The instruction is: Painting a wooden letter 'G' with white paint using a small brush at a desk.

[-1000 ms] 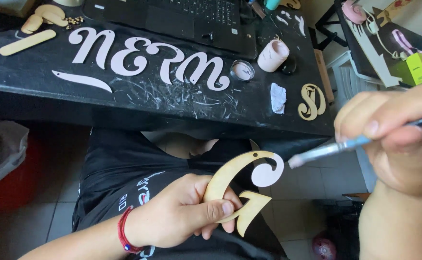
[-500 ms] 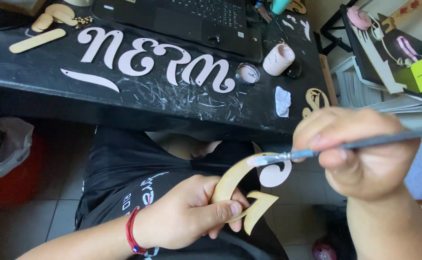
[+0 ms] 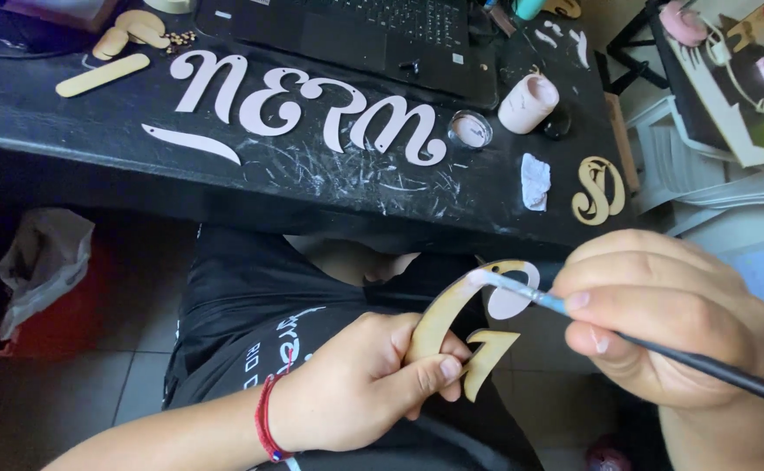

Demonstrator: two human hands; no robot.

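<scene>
My left hand (image 3: 360, 384) grips a curly wooden letter cutout (image 3: 474, 327) by its lower left stem, above my lap. The cutout's upper loop is painted pale pink; the rest is bare wood. My right hand (image 3: 661, 318) pinches a thin paintbrush (image 3: 626, 336) with a dark handle, and its tip rests on the top curve of the letter.
A black, paint-scratched table (image 3: 382, 187) carries several pale pink painted letters (image 3: 312, 109), an unpainted wooden letter (image 3: 598, 187), a small paint pot (image 3: 528, 102), its lid (image 3: 469, 129), a laptop (image 3: 373, 30) and wooden pieces (image 3: 103, 74). A bag-lined bin (image 3: 42, 270) stands at the left.
My right hand has moved left and down, bringing the brush tip from beside the letter onto its top curve. The left hand keeps the letter nearly still.
</scene>
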